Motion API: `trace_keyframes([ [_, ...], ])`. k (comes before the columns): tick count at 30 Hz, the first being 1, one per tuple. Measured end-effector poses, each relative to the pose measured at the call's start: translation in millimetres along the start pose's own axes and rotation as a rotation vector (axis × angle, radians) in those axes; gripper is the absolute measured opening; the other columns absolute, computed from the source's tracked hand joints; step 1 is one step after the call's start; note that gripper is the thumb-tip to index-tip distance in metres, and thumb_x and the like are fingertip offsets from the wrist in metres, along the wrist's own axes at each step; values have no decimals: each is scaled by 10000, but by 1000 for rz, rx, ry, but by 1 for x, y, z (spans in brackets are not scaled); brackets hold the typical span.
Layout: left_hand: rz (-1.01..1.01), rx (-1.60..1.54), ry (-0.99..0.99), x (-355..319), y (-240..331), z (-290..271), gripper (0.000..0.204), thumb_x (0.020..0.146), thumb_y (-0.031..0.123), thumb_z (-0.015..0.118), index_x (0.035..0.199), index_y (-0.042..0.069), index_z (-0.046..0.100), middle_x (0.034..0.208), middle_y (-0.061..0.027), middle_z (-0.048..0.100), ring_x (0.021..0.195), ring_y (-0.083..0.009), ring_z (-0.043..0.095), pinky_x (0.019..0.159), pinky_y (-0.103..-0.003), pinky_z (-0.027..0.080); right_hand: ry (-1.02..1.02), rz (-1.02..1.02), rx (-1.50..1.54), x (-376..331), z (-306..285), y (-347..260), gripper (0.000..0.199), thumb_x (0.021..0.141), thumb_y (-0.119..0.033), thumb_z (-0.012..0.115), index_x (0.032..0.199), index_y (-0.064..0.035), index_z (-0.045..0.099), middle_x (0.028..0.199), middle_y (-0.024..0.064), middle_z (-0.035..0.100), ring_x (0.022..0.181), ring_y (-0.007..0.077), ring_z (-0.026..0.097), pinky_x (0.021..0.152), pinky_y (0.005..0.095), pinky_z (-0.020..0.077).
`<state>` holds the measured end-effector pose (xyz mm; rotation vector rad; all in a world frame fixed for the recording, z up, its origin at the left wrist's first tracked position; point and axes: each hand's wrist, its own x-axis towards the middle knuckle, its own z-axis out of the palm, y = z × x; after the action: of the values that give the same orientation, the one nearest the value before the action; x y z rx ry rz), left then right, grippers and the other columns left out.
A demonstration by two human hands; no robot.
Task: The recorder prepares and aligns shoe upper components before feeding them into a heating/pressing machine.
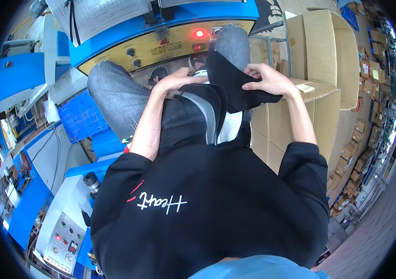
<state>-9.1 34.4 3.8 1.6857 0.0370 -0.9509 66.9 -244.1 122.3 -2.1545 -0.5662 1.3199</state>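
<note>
**Two hands on a black fabric piece over the lap**

The person sits facing a blue and yellow machine (161,44) on the far side, knees in grey jeans (114,93) raised toward its front panel, where a red lamp (200,33) glows. A black fabric piece (235,86), shaped rather like a shoe upper or sock, is held just above the lap, between the knees and near the machine's front, probably so it stays close to the working area.

The right hand (265,79) is closed on the right edge of the black fabric piece, fingers curled over the top and thumb underneath, pinching it so the piece stands up from the lap instead of sagging. The left hand (174,80) lies curled over a stack of similar dark pieces with grey and white edges (212,116) resting on the thighs; it seems to press or grip the far end of the stack, though the fingertips are hidden and I cannot tell how tightly.

To the right stand large cardboard boxes (319,60), just beside the right forearm. To the left, a blue plastic crate (79,116) sits low beside the left knee, and a grey control box with buttons (63,239) is in the near left.
</note>
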Motion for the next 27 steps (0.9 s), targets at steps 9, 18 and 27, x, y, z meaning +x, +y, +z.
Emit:
trace_keyframes([
  [9,315,-406,114,-17,14,-1,625,742,115,763,1285,-30,490,1164,-166,602,1096,-206,558,944,-303,432,520,-228,949,-39,24,-29,424,839,-141,681,1172,62,515,996,123,643,852,161,627,782,265,500],
  [18,198,-970,123,-20,41,16,241,877,-19,528,1104,-84,579,995,-140,659,837,-152,657,753,-273,551,317,14,1430,-13,115,19,436,990,-245,446,1327,31,465,1291,138,552,1142,196,567,981,303,457],
  [27,-25,-1222,319,-28,52,32,243,823,228,606,960,28,604,832,-82,635,719,-175,620,687,-311,535,-226,-337,1542,-24,89,-10,381,980,-313,397,986,54,501,621,30,439,439,88,406,416,227,313],
])
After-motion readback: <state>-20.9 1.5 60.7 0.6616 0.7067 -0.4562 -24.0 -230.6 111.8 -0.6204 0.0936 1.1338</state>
